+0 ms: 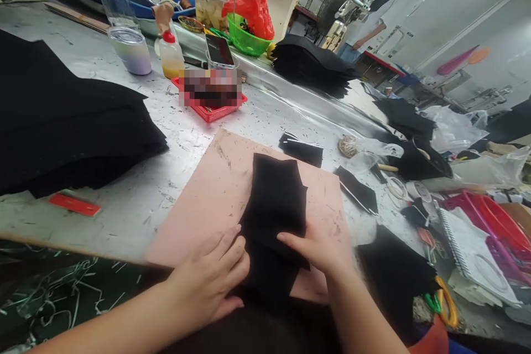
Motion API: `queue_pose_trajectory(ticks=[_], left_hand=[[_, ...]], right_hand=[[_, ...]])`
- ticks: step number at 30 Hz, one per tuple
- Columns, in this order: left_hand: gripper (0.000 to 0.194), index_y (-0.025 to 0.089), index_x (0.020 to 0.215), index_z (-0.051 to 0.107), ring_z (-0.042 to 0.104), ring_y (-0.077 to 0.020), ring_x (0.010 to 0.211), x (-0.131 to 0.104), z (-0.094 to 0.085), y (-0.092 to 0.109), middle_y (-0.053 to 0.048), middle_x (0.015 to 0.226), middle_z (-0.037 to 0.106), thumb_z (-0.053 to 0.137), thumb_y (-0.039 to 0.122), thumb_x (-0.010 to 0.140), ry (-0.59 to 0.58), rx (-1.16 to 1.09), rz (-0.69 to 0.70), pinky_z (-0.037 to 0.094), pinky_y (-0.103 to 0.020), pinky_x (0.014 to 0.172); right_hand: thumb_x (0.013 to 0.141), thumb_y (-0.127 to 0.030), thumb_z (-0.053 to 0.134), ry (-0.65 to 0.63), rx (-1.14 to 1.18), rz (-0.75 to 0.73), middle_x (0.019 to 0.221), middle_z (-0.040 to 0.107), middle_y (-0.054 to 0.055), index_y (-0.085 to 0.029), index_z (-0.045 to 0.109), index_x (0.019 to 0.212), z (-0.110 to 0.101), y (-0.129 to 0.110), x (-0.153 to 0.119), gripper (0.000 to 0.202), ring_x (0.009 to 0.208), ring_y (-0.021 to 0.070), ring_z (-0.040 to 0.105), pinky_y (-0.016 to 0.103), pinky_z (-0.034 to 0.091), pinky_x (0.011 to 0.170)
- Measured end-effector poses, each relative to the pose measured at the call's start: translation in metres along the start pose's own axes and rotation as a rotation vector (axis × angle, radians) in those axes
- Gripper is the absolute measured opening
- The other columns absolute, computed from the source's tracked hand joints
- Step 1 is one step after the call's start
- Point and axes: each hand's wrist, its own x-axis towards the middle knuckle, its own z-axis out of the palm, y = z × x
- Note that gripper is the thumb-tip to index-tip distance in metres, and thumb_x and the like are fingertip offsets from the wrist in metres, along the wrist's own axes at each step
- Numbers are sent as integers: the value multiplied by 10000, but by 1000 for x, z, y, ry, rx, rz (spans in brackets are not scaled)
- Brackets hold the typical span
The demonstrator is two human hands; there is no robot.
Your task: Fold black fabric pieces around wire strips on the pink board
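Observation:
A black fabric piece lies lengthwise on a pink board, its lower part running toward my body. My left hand rests at the fabric's left edge, fingertips touching it, with the thumb apart below. On the opposite edge, my right hand holds the fabric with its thumb on top; its other fingers are mostly hidden. Small black fabric strips with white edges lie beyond the board, and another strip is to its right.
Stacked black fabric covers the left table. A red flat bar lies before it. Farther back are a red basket, a glue bottle, a tumbler and a green bowl. Orange-handled scissors and a notebook are at right.

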Motion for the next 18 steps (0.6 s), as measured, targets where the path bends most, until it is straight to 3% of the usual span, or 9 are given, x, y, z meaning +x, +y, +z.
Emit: queue_pose_trajectory(ticks=[5,10,13,16,18], left_hand=[[563,196,1057,586,406,-285,1230,4,-4,5,-107,1325,491,606,614,681,-59,30,-58,285,-369,978],[561,201,1060,613,474,-301,1162,13,-8,8,-106,1269,545,611,613,679,-114,78,-54,311,-366,957],[647,218,1158,571,504,-336,1100,16,-1,13,-95,1283,533,605,637,666,-126,94,-21,330,-400,925],[739,271,1232,519,503,-381,1065,19,10,18,-48,1326,497,620,670,617,-79,70,19,316,-466,915],[748,249,1227,528,487,-377,1088,21,14,21,-55,1302,522,622,670,615,-49,62,52,304,-460,925]], right_hand=[[686,-258,644,23,7,8,1135,631,70,-197,567,1126,0,7,-2,451,1062,272,573,442,458,920],[688,-240,647,21,-49,-7,1126,636,79,-176,584,1096,0,9,0,417,1054,271,573,436,451,920],[696,-197,631,10,-74,-26,1115,642,75,-171,585,1096,2,3,-1,403,1041,263,580,427,452,913],[708,-172,618,18,-96,-41,1128,631,78,-166,562,1132,3,-1,-2,428,1056,255,567,415,442,919],[710,-187,628,34,-141,-53,1131,623,81,-174,553,1141,1,-1,-3,438,1069,263,552,424,429,924]])
